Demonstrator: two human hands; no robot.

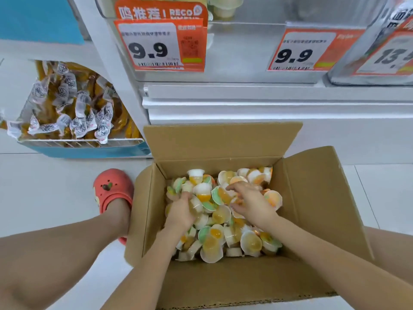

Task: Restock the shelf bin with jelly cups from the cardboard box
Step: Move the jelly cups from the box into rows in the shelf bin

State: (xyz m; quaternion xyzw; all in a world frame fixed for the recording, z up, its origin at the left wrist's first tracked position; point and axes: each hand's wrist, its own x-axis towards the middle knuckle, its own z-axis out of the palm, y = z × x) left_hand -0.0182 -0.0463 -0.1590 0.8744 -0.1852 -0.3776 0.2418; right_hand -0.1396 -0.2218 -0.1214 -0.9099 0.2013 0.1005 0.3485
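An open cardboard box stands on the floor below me, holding a heap of several small jelly cups with yellow, orange and green lids. Both hands are down in the heap. My left hand is curled around cups at the left side of the pile. My right hand lies over cups at the right, fingers bent into them. The clear shelf bin with a 9.9 price tag sits above the box, a few pale cups showing at its top.
A wire basket of wrapped yellow snacks sits at the left on a blue base. A foot in a red clog stands beside the box's left flap. More price tags and a foil package are at the right.
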